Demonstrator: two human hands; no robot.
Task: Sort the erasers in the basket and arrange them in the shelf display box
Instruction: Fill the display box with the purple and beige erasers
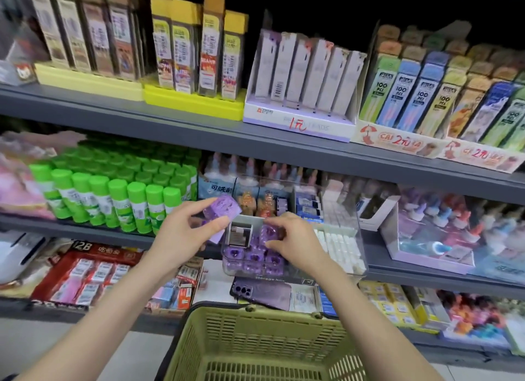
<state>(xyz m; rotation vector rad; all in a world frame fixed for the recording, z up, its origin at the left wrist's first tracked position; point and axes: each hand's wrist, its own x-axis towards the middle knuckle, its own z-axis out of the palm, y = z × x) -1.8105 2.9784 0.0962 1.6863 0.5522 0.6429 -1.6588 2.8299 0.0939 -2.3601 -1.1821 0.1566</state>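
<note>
A clear display box (348,210) stands on the middle shelf, its front left compartment filled with several purple erasers (254,257). My left hand (189,230) grips a stack of purple erasers (223,210) just left of the box, one eraser raised at the top. My right hand (289,238) reaches into the box from the front and pinches a purple eraser (268,234) in the front compartment. A green plastic basket (255,346) sits below my arms; I see no erasers in the part that shows.
White erasers (339,247) fill the box's right compartment. Green glue sticks (119,198) stand to the left on the same shelf. A purple phone (262,292) lies on the lower shelf under the box. Boxed goods fill the shelves above and below.
</note>
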